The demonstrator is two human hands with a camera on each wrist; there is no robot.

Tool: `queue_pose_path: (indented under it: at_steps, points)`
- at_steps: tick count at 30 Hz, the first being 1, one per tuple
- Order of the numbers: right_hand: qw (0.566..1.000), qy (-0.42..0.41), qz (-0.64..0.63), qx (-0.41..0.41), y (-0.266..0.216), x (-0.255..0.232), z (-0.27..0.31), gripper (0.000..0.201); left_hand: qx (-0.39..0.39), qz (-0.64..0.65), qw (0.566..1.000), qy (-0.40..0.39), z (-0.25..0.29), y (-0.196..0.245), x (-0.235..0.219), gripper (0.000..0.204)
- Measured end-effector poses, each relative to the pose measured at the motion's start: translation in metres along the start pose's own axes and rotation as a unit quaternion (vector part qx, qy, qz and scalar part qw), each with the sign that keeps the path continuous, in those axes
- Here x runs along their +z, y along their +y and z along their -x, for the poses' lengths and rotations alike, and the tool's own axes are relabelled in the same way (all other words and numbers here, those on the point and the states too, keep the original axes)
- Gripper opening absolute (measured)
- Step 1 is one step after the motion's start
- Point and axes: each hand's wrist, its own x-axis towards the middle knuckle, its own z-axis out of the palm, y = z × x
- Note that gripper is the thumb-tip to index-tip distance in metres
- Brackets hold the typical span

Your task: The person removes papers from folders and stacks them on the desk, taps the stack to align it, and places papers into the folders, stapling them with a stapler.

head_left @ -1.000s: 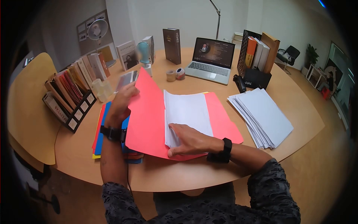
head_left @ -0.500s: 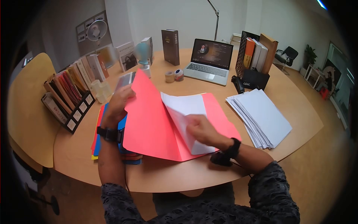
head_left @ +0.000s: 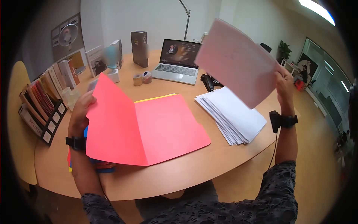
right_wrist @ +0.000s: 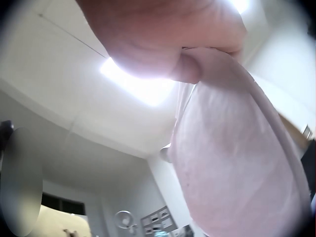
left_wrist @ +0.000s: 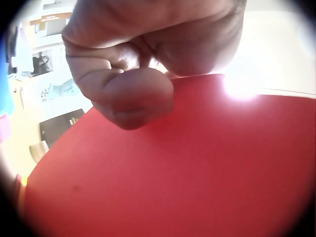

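Note:
A red folder (head_left: 171, 128) lies spread on the table, its left cover raised at a slant. My left hand (head_left: 81, 109) pinches that cover by its outer edge; in the left wrist view the thumb and curled fingers (left_wrist: 133, 98) close over the red card. Up at the right, my right hand (head_left: 284, 84) grips a bundle of white paper (head_left: 236, 63) by one edge, tinted pink on the side facing me. The bundle hangs in the air above a fanned stack of white paper (head_left: 236, 115). The folder's inner face shows bare red.
Blue and other coloured folders (head_left: 106, 168) lie partly hidden under the raised cover. A laptop (head_left: 177, 61), tape rolls (head_left: 138, 79) and a black telephone (head_left: 207, 83) stand farther back. At the left is a file rack (head_left: 52, 125) with books behind it.
My right hand has gripped the paper in the folder, lifted it out and carried it up to the right. The left hand keeps holding the cover. The head view has turned right.

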Motion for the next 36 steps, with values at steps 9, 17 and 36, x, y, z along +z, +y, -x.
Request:
queue_pose_path:
  at_steps: [9, 17, 36]
  points:
    - [0.973, -0.172, 0.151, 0.006, 0.087, -0.02, 0.094, 0.024, 0.012, -0.015, 1.0, -0.022, 0.001, -0.006, -0.012, 0.019]
    - [0.927, -0.267, 0.247, 0.089, 0.082, -0.011, 0.142, 0.03, -0.009, 0.023, 1.0, -0.013, 0.005, 0.005, 0.015, 0.026]
    - [0.812, -0.388, -0.2, 0.387, 0.06, 0.174, 0.103, 0.045, -0.106, -0.318, 0.897, -0.288, 0.0, -0.065, 0.125, 0.061]
